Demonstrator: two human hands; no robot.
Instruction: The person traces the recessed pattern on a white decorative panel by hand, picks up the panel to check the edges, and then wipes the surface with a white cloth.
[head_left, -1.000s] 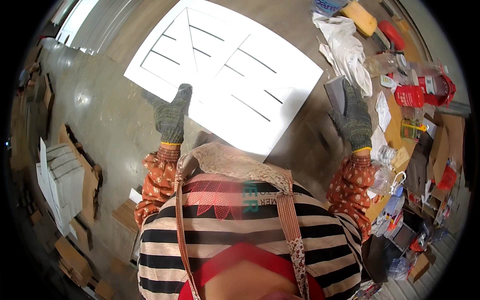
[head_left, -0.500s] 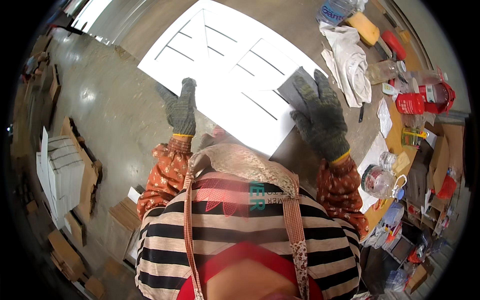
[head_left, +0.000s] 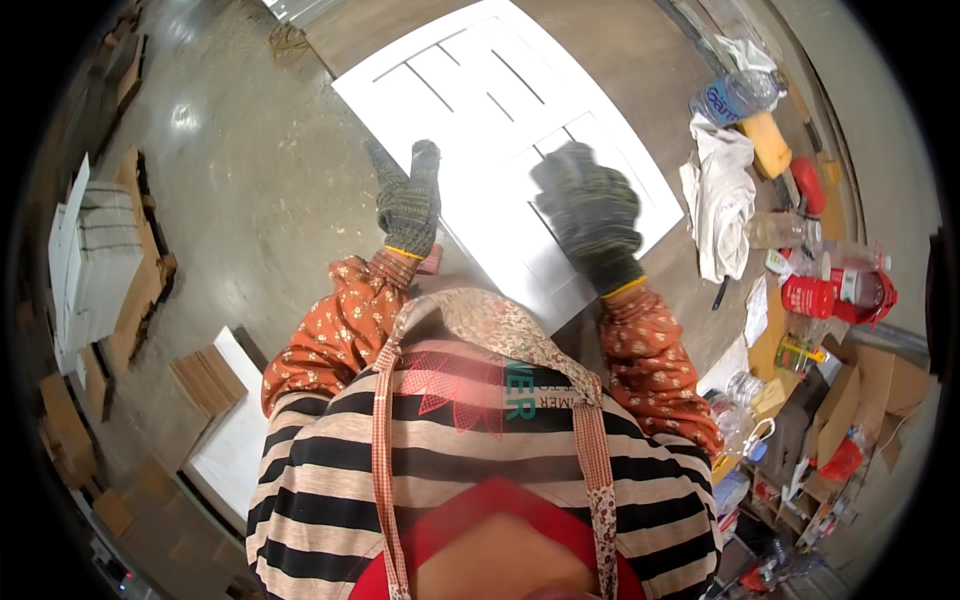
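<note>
A white sheet [head_left: 480, 130] with several dark slits lies on the brown tabletop in front of me. My left hand [head_left: 408, 205], in a dark grey knitted glove with a yellow cuff, is at the sheet's left edge. Its thumb lies over the white surface, while the fingers go down past the edge and are partly hidden, so the edge sits between them. Over the sheet's near right part is my right hand [head_left: 595, 220], in a matching glove. It is smeared by motion, and its fingers cannot be made out clearly. It covers some of the slits.
Along the right side lie a white cloth [head_left: 722, 195], a water bottle [head_left: 738, 97], a yellow sponge [head_left: 767, 145], a red container [head_left: 806, 296] and a clear jug [head_left: 735, 425]. On the floor at left are stacked white sheets [head_left: 95, 265] and brown cardboard pieces [head_left: 210, 380].
My right hand has moved left and inward from the sheet's right side, where a grey-shaded section was raised. That section now looks flat. The view has shifted, so everything sits differently in frame.
</note>
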